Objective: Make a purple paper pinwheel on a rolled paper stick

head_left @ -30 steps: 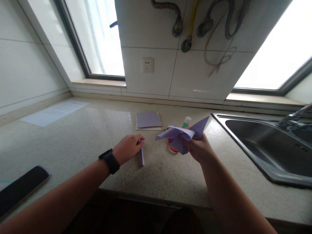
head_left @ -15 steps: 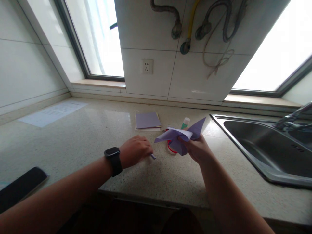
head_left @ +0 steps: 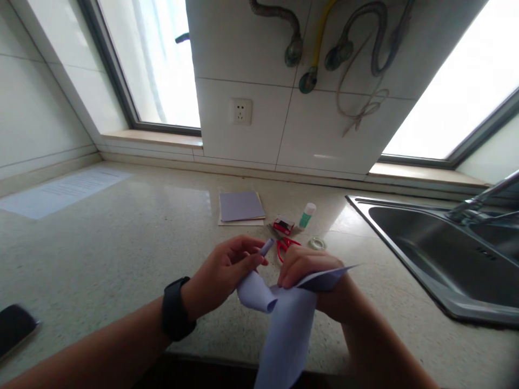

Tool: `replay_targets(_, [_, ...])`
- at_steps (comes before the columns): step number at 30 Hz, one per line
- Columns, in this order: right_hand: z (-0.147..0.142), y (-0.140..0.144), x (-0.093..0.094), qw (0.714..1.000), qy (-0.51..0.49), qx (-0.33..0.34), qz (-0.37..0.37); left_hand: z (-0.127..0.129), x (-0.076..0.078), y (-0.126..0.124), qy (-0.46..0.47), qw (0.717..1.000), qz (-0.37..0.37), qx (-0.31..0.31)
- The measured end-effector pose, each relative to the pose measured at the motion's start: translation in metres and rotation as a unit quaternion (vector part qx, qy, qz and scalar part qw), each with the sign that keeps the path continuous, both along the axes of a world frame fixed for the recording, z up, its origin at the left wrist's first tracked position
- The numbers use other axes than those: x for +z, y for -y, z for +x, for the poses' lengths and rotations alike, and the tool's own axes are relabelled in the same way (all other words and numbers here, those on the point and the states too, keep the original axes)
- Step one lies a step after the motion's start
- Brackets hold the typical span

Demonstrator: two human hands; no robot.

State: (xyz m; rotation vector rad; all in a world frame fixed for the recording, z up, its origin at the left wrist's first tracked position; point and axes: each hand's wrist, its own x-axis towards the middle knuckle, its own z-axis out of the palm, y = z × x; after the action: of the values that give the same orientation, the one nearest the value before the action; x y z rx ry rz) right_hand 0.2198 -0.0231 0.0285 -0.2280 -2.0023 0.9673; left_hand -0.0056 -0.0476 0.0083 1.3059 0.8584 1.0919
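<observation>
Between the thumb and fingers of my left hand is a small rolled purple paper tube, its end pointing up and away. My right hand grips a purple paper pinwheel near its centre. One blade hangs toward the counter's front edge, another sticks out to the right, and a curled one reaches under my left hand. Whether my left fingers also touch that curled blade, I cannot tell. Just beyond both hands lie red-handled scissors, partly hidden by my right hand.
Behind the scissors are a small red box, a glue stick and a tape roll. A stack of purple paper lies farther back. The sink is at right, a printed sheet and dark phone-like object at left.
My left hand has lifted the paper tube and turned it upward. My right hand has brought the pinwheel nearer and turned it, uncovering the scissors, box and tape.
</observation>
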Motion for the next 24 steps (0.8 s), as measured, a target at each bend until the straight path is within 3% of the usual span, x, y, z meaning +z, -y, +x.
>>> replay_targets(4, [-0.002,0.005,0.007,1.0,-0.007,0.027,0.007,-0.008,0.004,-0.001,-0.002,0.994,-0.048,-0.101])
replay_targets(8, [0.001,0.008,0.015,0.998,0.021,0.063,0.017,-0.015,0.01,-0.006,-0.019,0.995,-0.028,-0.094])
replay_targets(14, [-0.003,0.01,0.011,1.0,-0.022,0.006,0.01,-0.011,0.018,0.0,0.012,0.992,-0.042,-0.118])
replay_targets(24, [-0.006,0.01,0.003,0.996,-0.038,-0.064,0.039,-0.013,0.026,0.006,-0.122,0.982,0.114,-0.091])
